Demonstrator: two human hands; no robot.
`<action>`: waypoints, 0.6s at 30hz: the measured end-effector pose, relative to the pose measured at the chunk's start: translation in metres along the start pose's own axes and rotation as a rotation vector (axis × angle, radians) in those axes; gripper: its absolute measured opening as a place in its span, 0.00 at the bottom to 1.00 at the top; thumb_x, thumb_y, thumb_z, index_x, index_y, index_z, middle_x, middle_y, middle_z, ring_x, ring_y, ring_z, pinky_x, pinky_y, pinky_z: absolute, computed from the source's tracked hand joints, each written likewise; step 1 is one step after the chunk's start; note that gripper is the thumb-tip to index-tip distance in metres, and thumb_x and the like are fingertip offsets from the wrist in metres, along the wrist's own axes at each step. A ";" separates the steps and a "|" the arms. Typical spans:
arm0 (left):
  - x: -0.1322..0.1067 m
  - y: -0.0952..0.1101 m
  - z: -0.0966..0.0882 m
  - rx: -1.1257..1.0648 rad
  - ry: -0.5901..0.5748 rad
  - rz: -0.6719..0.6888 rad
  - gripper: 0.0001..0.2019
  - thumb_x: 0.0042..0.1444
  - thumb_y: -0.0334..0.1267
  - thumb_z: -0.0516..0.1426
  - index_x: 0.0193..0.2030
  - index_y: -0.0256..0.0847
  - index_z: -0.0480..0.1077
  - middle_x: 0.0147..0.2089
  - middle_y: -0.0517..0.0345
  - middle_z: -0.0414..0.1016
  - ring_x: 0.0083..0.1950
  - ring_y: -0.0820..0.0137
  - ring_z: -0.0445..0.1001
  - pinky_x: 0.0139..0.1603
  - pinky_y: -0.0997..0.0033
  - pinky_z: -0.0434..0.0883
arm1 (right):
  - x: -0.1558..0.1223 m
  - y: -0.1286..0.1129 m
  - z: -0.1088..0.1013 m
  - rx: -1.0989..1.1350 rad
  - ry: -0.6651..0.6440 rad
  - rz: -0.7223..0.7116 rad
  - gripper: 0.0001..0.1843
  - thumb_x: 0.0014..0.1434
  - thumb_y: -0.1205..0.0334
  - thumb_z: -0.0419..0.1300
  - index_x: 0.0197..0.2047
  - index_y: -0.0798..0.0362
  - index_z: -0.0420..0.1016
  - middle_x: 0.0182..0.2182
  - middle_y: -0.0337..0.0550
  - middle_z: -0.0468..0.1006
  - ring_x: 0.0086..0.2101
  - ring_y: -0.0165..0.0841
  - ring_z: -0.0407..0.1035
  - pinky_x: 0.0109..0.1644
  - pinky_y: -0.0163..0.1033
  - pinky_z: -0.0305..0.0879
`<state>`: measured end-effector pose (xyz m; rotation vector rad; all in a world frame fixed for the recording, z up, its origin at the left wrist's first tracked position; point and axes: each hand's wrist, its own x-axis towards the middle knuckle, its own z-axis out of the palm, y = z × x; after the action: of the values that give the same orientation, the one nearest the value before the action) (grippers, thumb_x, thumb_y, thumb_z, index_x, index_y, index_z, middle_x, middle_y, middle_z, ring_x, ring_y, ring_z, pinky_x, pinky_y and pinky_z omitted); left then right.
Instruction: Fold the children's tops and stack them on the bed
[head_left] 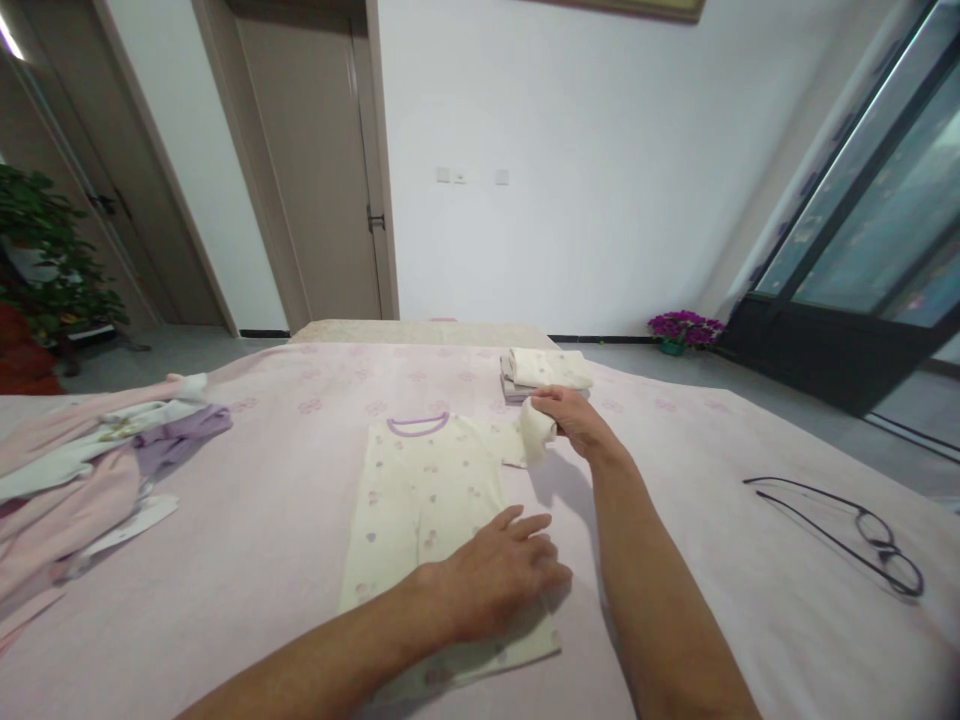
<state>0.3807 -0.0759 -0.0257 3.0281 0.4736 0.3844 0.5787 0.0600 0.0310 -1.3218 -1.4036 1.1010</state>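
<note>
A pale yellow child's shirt (431,480) with a lilac neckband and small printed motifs lies spread out, its neck pointing away from me. My right hand (574,415) pinches the end of its right-side sleeve (534,430), which is bunched and lifted a little. Over the lower right part of the shirt rests my left hand (510,572), palm down with the fingers apart; it covers some of the side seam. The left-side sleeve does not show.
Folded clothes (551,370) are stacked just beyond my right hand. A loose heap of pink, white and purple garments (112,460) lies at left. Black-framed glasses (874,545) sit at right on the pink bedspread (262,560).
</note>
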 end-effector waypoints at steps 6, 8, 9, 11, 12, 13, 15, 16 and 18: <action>0.002 -0.007 -0.008 0.065 -0.069 0.021 0.11 0.54 0.30 0.58 0.45 0.42 0.72 0.37 0.54 0.74 0.44 0.63 0.69 0.63 0.56 0.59 | -0.017 -0.032 0.047 0.451 -0.181 -0.063 0.30 0.48 0.60 0.70 0.55 0.50 0.70 0.35 0.35 0.74 0.29 0.26 0.68 0.32 0.34 0.73; -0.005 -0.009 -0.011 0.075 -0.066 0.032 0.05 0.54 0.32 0.59 0.38 0.41 0.72 0.36 0.55 0.72 0.42 0.64 0.67 0.59 0.60 0.62 | -0.021 -0.036 0.056 0.516 -0.218 -0.087 0.30 0.48 0.60 0.71 0.54 0.49 0.71 0.37 0.36 0.74 0.33 0.28 0.70 0.37 0.37 0.75; -0.009 -0.009 -0.012 0.084 -0.064 0.034 0.03 0.53 0.32 0.60 0.36 0.41 0.70 0.35 0.54 0.72 0.41 0.64 0.66 0.57 0.61 0.63 | -0.023 -0.037 0.060 0.545 -0.242 -0.100 0.30 0.48 0.60 0.72 0.54 0.49 0.71 0.38 0.37 0.74 0.35 0.29 0.70 0.39 0.38 0.76; -0.019 -0.008 -0.014 0.103 -0.055 0.020 0.04 0.52 0.32 0.60 0.33 0.40 0.68 0.35 0.54 0.71 0.41 0.64 0.66 0.53 0.62 0.64 | -0.027 -0.039 0.069 0.603 -0.283 -0.122 0.31 0.47 0.60 0.72 0.54 0.50 0.71 0.40 0.38 0.75 0.37 0.30 0.71 0.42 0.40 0.75; -0.025 -0.006 -0.015 0.106 -0.048 0.007 0.05 0.52 0.31 0.61 0.33 0.40 0.67 0.36 0.54 0.70 0.41 0.64 0.66 0.52 0.62 0.64 | -0.028 -0.039 0.074 0.631 -0.296 -0.133 0.31 0.47 0.59 0.73 0.54 0.50 0.71 0.40 0.38 0.75 0.37 0.30 0.71 0.42 0.40 0.75; -0.032 -0.005 -0.015 0.103 -0.041 -0.011 0.06 0.52 0.30 0.60 0.33 0.41 0.66 0.36 0.54 0.70 0.42 0.64 0.66 0.50 0.63 0.64 | -0.030 -0.040 0.079 0.658 -0.305 -0.143 0.31 0.46 0.59 0.73 0.54 0.50 0.71 0.39 0.38 0.76 0.37 0.30 0.71 0.42 0.40 0.75; -0.045 -0.001 -0.017 0.073 -0.037 -0.064 0.06 0.53 0.29 0.60 0.34 0.41 0.66 0.37 0.54 0.69 0.42 0.64 0.66 0.46 0.65 0.65 | -0.034 -0.042 0.091 0.704 -0.317 -0.164 0.31 0.44 0.58 0.74 0.52 0.50 0.72 0.38 0.37 0.76 0.36 0.30 0.70 0.42 0.38 0.73; -0.051 0.000 -0.018 0.045 -0.041 -0.098 0.06 0.54 0.28 0.59 0.35 0.41 0.66 0.38 0.54 0.70 0.42 0.65 0.67 0.45 0.66 0.65 | -0.037 -0.043 0.098 0.723 -0.324 -0.175 0.31 0.44 0.58 0.74 0.51 0.50 0.72 0.38 0.36 0.76 0.35 0.29 0.70 0.41 0.38 0.73; -0.063 0.000 -0.021 -0.027 -0.058 -0.168 0.08 0.54 0.26 0.58 0.39 0.42 0.67 0.40 0.55 0.70 0.42 0.66 0.68 0.42 0.68 0.65 | -0.043 -0.044 0.111 0.751 -0.348 -0.191 0.30 0.43 0.58 0.74 0.50 0.50 0.73 0.37 0.36 0.75 0.34 0.29 0.70 0.41 0.36 0.71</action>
<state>0.3175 -0.0949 -0.0203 2.9353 0.7065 0.2891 0.4629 0.0124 0.0493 -0.4656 -1.1352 1.5657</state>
